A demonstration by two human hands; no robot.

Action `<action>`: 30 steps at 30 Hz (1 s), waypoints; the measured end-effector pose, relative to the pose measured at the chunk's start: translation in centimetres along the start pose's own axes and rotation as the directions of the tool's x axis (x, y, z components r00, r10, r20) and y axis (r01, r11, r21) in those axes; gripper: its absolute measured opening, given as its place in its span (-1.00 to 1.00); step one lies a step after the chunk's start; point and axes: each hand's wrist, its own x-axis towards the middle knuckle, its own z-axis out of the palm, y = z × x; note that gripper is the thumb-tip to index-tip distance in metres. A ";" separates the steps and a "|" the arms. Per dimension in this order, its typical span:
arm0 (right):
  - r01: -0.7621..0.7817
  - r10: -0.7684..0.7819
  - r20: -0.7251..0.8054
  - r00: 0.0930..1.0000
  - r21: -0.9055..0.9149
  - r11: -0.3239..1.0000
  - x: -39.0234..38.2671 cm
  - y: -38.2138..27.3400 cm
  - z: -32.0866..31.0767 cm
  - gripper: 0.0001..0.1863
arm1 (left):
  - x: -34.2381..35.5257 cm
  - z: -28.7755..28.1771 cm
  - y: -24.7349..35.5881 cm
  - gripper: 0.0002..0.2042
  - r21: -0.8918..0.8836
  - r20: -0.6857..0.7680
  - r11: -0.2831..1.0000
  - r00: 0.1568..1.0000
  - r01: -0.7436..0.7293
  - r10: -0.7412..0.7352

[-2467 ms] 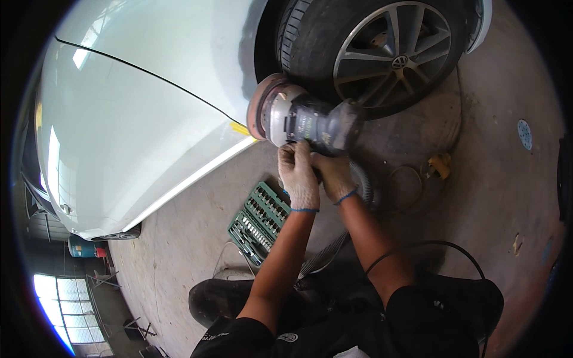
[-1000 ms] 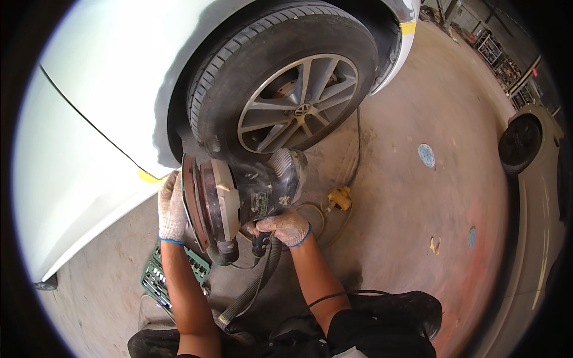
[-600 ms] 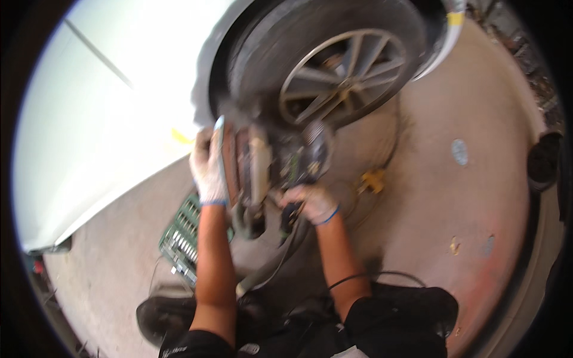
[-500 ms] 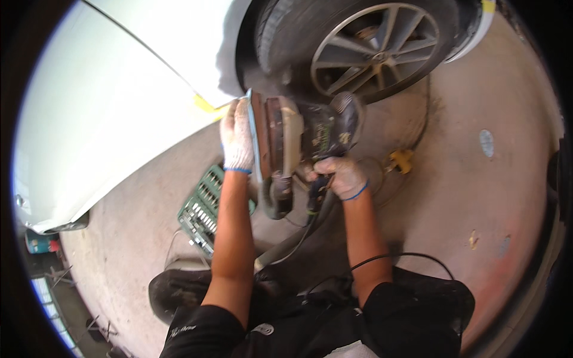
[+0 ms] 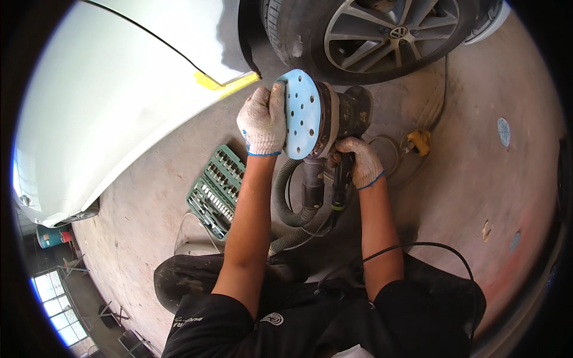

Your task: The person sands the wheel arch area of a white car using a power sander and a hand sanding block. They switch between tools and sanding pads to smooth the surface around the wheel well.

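An orbital sander [image 5: 353, 113] is held up in front of me on its side, its round pale-blue sanding disc [image 5: 304, 110] facing left and partly toward me. Small holes dot the disc. My left hand [image 5: 261, 120], in a white knit glove, is closed at the disc's left edge; the fingertips are hidden. Also gloved, my right hand [image 5: 365, 162] wraps round the sander's black handle [image 5: 342, 179]. From the sander's underside a ribbed grey hose [image 5: 280, 194] curves down toward my legs.
A white car body [image 5: 131, 101] with yellow tape [image 5: 239, 85] along its lower edge stands at left, its wheel [image 5: 397, 33] ahead. On the floor lie a green socket set case [image 5: 216, 191], a yellow object [image 5: 419, 142] and another blue disc [image 5: 504, 132]. A black cable [image 5: 418, 244] crosses my right arm.
The sander has turned, bringing the disc's holed face into view. My left hand, earlier laid flat against the disc with fingers straight, has curled at its edge. My right hand keeps its grip.
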 end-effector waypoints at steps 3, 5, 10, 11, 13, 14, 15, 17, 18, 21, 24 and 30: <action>0.074 -0.073 0.016 0.997 -0.046 0.996 -0.2 -0.6 -1.2 -0.75 | -0.1 0.9 0.9 -0.60 -0.039 0.083 0.992 0.990 0.118 -0.114; 0.132 -0.129 0.032 0.991 -0.101 0.986 -0.6 -0.6 -1.9 -0.72 | 0.2 1.1 1.0 -0.64 -0.132 0.178 0.977 0.973 0.170 -0.145; 0.057 -0.051 0.125 0.991 -0.044 0.997 0.2 -0.6 -5.1 -0.74 | 1.5 2.2 0.2 -0.69 -0.374 0.382 0.915 0.924 0.151 0.004; 0.046 -0.043 0.082 0.996 -0.029 0.999 0.1 -0.3 -4.7 -0.75 | 1.8 2.2 0.2 -0.70 -0.335 0.416 0.932 0.909 0.142 0.011; -0.006 0.005 0.054 0.999 0.031 0.999 0.2 -0.3 -4.3 -0.79 | 1.8 2.8 0.2 -0.73 -0.301 0.462 0.926 0.884 0.230 -0.069; -0.050 0.043 0.079 0.996 0.084 0.995 0.6 -0.1 -4.4 -0.81 | 1.7 2.7 -0.2 -0.74 -0.266 0.489 0.927 0.866 0.264 -0.107; -0.092 0.077 0.108 0.991 0.137 0.986 0.8 0.3 -4.4 -0.83 | 1.6 2.9 -1.7 -0.77 -0.281 0.553 0.880 0.814 0.383 -0.178; -0.085 0.085 -0.018 0.996 0.030 0.996 0.0 -0.4 -3.1 -0.85 | 0.7 2.1 -2.0 -0.78 -0.362 0.556 0.803 0.801 0.473 -0.222; -0.087 0.084 -0.080 0.993 -0.031 0.996 0.1 -0.6 -3.0 -0.85 | 0.4 2.0 -2.0 -0.78 -0.406 0.555 0.755 0.795 0.514 -0.243; -0.156 0.156 0.075 0.985 -0.003 0.988 0.4 -0.6 -4.7 -0.84 | 0.9 1.9 -2.7 -0.78 -0.454 0.614 0.769 0.783 0.450 -0.096; -0.153 0.151 0.043 0.988 0.053 0.987 0.8 0.2 -4.9 -0.82 | 0.9 2.4 -3.1 -0.66 -0.342 0.662 0.774 0.721 0.533 -0.204; -0.175 0.153 0.124 0.980 0.185 0.967 0.8 -0.3 -5.4 -0.83 | 0.8 1.7 -5.8 -0.34 -0.174 0.820 0.700 0.495 0.692 -0.286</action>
